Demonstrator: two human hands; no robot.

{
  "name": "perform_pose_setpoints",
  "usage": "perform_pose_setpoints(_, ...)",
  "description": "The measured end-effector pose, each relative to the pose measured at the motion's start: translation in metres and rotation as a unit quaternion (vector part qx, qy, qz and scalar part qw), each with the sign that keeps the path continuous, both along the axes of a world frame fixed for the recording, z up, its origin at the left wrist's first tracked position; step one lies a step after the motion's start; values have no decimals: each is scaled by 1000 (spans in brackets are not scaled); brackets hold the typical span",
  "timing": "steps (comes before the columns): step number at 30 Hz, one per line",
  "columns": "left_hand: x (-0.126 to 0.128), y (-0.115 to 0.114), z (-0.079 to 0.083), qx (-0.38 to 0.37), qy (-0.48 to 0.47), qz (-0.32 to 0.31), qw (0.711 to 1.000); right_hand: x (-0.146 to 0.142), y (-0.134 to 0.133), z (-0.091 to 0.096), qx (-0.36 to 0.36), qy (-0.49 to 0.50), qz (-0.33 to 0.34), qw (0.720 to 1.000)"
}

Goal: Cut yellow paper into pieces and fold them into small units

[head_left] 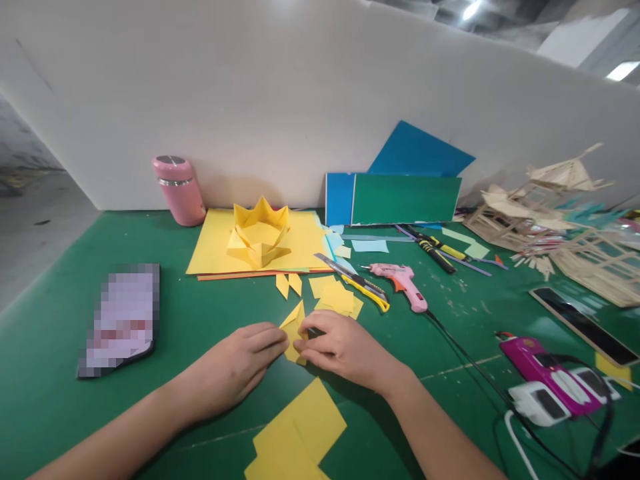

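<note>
Between my two hands lies a small piece of folded yellow paper (292, 348), its pointed tip facing away from me and creases across its face. My left hand (250, 357) presses its closed fingertips on the paper's left edge. On the other side, my right hand (347, 347) pinches the right edge between thumb and fingers, hiding part of it. Closer to me are larger flat yellow sheets (305, 423), overlapping. Just beyond my right hand sits a pile of small yellow squares (335, 297), and two folded yellow pieces (289, 285) lie farther back.
A yellow paper crown shape (260, 233) stands on stacked sheets (213, 247). Rightward are a utility knife (367, 290), a pink glue gun (400, 277) with a trailing cord, pliers (435, 253) and a power strip (550, 377). A pink bottle (181, 193) stands by the white partition (250, 100).
</note>
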State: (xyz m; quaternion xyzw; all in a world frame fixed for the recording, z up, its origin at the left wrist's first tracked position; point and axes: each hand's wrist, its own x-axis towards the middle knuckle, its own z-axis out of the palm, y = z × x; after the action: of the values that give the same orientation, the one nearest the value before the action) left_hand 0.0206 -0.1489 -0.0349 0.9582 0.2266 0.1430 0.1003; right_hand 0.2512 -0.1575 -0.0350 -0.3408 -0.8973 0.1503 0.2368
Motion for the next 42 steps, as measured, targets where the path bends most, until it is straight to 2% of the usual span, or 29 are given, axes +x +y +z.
perform_pose_setpoints(10,4,-3,2,12,25,8,1000,1,0,-1,-19,-2,-2,1000)
perform_pose_setpoints(18,7,-4,0,37,23,25,999,7,2,4,-41,6,21,999)
perform_pose_setpoints(22,7,-5,2,39,30,27,998,7,2,2,-31,25,23,999)
perform_pose_setpoints(31,4,-6,1,58,-4,14,998,0,2,-8,-49,74,-17,996)
perform_pose_setpoints(42,4,-7,0,56,-20,21,998,-13,0,-12,-97,107,-101,984)
